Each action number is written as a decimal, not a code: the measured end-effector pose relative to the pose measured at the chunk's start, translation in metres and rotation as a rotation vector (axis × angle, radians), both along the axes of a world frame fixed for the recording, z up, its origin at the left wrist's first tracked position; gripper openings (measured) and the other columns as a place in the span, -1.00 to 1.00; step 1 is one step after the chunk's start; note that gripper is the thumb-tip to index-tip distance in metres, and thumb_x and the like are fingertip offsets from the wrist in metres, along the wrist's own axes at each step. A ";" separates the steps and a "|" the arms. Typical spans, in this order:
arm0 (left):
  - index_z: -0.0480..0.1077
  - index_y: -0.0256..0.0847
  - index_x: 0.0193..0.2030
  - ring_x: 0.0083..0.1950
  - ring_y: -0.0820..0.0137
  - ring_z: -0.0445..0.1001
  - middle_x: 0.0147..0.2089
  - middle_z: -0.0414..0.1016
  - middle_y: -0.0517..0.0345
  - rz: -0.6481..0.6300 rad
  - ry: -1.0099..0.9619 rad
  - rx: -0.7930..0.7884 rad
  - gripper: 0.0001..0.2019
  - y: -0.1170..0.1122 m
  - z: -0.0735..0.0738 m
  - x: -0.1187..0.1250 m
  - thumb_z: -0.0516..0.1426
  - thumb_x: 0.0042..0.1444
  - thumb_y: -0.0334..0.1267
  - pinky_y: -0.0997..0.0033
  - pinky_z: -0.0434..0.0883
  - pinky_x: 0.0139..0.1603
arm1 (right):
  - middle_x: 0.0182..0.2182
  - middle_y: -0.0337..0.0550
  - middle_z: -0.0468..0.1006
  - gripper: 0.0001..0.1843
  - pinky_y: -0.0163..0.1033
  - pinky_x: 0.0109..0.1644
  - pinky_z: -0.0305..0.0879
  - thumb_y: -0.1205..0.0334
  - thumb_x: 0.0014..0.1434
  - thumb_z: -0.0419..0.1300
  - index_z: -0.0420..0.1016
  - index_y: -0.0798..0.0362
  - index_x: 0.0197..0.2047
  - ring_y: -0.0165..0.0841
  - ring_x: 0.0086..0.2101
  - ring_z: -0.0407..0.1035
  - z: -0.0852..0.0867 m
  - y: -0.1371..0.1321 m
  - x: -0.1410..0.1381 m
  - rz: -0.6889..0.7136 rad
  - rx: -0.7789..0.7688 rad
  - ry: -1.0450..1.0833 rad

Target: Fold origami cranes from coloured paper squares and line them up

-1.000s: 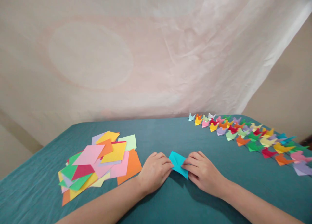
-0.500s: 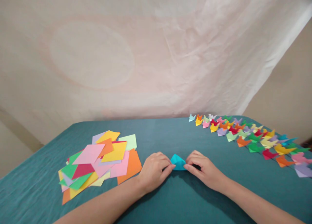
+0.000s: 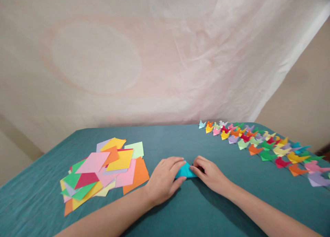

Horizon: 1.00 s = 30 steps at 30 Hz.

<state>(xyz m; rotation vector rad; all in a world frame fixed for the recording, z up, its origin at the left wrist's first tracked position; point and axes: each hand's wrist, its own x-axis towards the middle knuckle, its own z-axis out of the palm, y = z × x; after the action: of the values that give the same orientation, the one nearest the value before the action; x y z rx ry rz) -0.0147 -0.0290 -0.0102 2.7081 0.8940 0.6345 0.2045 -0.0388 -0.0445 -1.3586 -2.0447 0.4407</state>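
Observation:
A small folded piece of blue paper (image 3: pixel 186 171), roughly triangular, lies on the table between my hands. My left hand (image 3: pixel 166 176) holds its left side, thumb along the near edge and fingers over the far side. At the paper's right side, my right hand (image 3: pixel 207 170) pinches with thumb and index finger. The left end of the paper is hidden under my left fingers, and part of the right end is covered by my right fingertips.
A loose pile of coloured paper sheets (image 3: pixel 94 163) lies on the left of the dark green tablecloth (image 3: pixel 165 140). Rows of small folded paper birds (image 3: pixel 268 146) stand along the right side. A pale cloth (image 3: pixel 154 58) hangs behind the table.
My left fingers have moved from the paper's left corner over its far side. My right hand has shifted slightly left, its fingertips now further in on the paper.

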 end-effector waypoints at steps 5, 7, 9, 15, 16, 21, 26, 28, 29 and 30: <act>-0.04 -0.22 0.30 0.35 0.24 -0.08 0.34 -0.02 -0.01 -0.116 0.207 -0.010 -0.42 -0.012 0.004 0.004 -0.10 0.23 0.03 0.16 0.00 0.30 | -0.47 -0.23 0.34 -0.74 -0.30 -0.35 0.22 0.20 0.23 0.03 0.30 0.06 -0.48 -0.42 -0.44 0.28 0.000 -0.001 -0.001 -0.011 -0.002 0.010; -0.11 -0.25 0.33 0.37 0.23 -0.14 0.37 -0.10 -0.03 -0.134 0.257 -0.039 -0.36 -0.014 0.003 0.004 -0.15 0.22 0.09 0.16 -0.04 0.32 | -0.47 -0.23 0.33 -0.75 -0.31 -0.36 0.22 0.20 0.23 0.03 0.30 0.06 -0.48 -0.42 -0.45 0.27 0.001 -0.001 -0.001 -0.017 0.005 0.018; -0.14 -0.26 0.34 0.38 0.23 -0.18 0.37 -0.15 -0.04 -0.142 0.283 -0.055 -0.34 -0.015 0.001 0.003 -0.17 0.22 0.12 0.15 -0.07 0.33 | -0.47 -0.24 0.32 -0.75 -0.31 -0.38 0.21 0.21 0.22 0.03 0.30 0.06 -0.48 -0.43 -0.47 0.26 0.001 -0.002 -0.002 -0.024 0.013 0.021; -0.11 -0.24 0.33 0.37 0.24 -0.15 0.37 -0.10 -0.03 -0.142 0.280 -0.030 -0.35 -0.015 -0.001 0.001 -0.18 0.22 0.12 0.16 -0.07 0.32 | -0.46 -0.24 0.32 -0.79 -0.31 -0.39 0.20 0.24 0.21 0.05 0.31 0.06 -0.47 -0.42 -0.46 0.26 0.001 -0.004 -0.004 -0.047 0.028 0.020; -0.10 -0.24 0.33 0.37 0.24 -0.14 0.36 -0.09 -0.03 -0.142 0.281 -0.026 -0.35 -0.015 -0.001 0.001 -0.18 0.22 0.12 0.15 -0.06 0.32 | -0.45 -0.23 0.32 -0.79 -0.31 -0.39 0.21 0.24 0.20 0.05 0.31 0.06 -0.47 -0.42 -0.46 0.26 0.001 -0.004 -0.004 -0.051 0.031 0.020; -0.04 -0.24 0.31 0.36 0.22 -0.11 0.34 -0.02 -0.03 -0.144 0.277 0.002 -0.37 -0.016 0.000 0.002 -0.15 0.21 0.12 0.14 -0.05 0.32 | -0.46 -0.24 0.31 -0.79 -0.31 -0.41 0.20 0.26 0.20 0.05 0.29 0.05 -0.48 -0.42 -0.47 0.26 0.001 -0.004 -0.005 -0.058 0.053 0.009; -0.04 -0.27 0.31 0.35 0.23 -0.07 0.34 -0.01 -0.07 -0.155 0.275 -0.013 -0.37 -0.015 -0.002 0.001 -0.16 0.23 0.10 0.15 -0.04 0.32 | -0.45 -0.23 0.31 -0.79 -0.31 -0.39 0.22 0.27 0.20 0.05 0.28 0.05 -0.48 -0.42 -0.46 0.26 0.000 -0.004 -0.006 -0.067 0.060 -0.009; -0.05 -0.27 0.31 0.35 0.23 -0.06 0.34 -0.02 -0.07 -0.150 0.278 -0.031 -0.37 -0.015 -0.003 0.001 -0.17 0.23 0.10 0.15 -0.03 0.32 | -0.45 -0.23 0.31 -0.79 -0.30 -0.38 0.23 0.27 0.20 0.05 0.28 0.05 -0.48 -0.42 -0.46 0.26 0.000 -0.004 -0.006 -0.075 0.055 -0.014; -0.06 -0.27 0.31 0.35 0.23 -0.07 0.34 -0.03 -0.07 -0.148 0.280 -0.040 -0.37 -0.015 -0.003 0.001 -0.17 0.23 0.10 0.16 -0.04 0.32 | -0.45 -0.23 0.31 -0.80 -0.29 -0.37 0.24 0.27 0.20 0.05 0.29 0.05 -0.47 -0.41 -0.45 0.27 0.000 -0.004 -0.006 -0.082 0.053 -0.012; -0.07 -0.27 0.32 0.35 0.23 -0.08 0.35 -0.05 -0.07 -0.145 0.282 -0.049 -0.36 -0.015 -0.003 0.001 -0.17 0.23 0.10 0.16 -0.04 0.32 | -0.44 -0.22 0.32 -0.82 -0.28 -0.36 0.25 0.27 0.20 0.05 0.30 0.05 -0.45 -0.41 -0.45 0.28 -0.001 -0.004 -0.006 -0.088 0.052 -0.007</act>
<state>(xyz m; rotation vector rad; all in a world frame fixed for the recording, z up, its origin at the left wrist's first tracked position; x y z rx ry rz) -0.0134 -0.0443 -0.0133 2.8292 0.7503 0.2013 0.1986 -0.0428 -0.0451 -1.4140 -1.9802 0.3421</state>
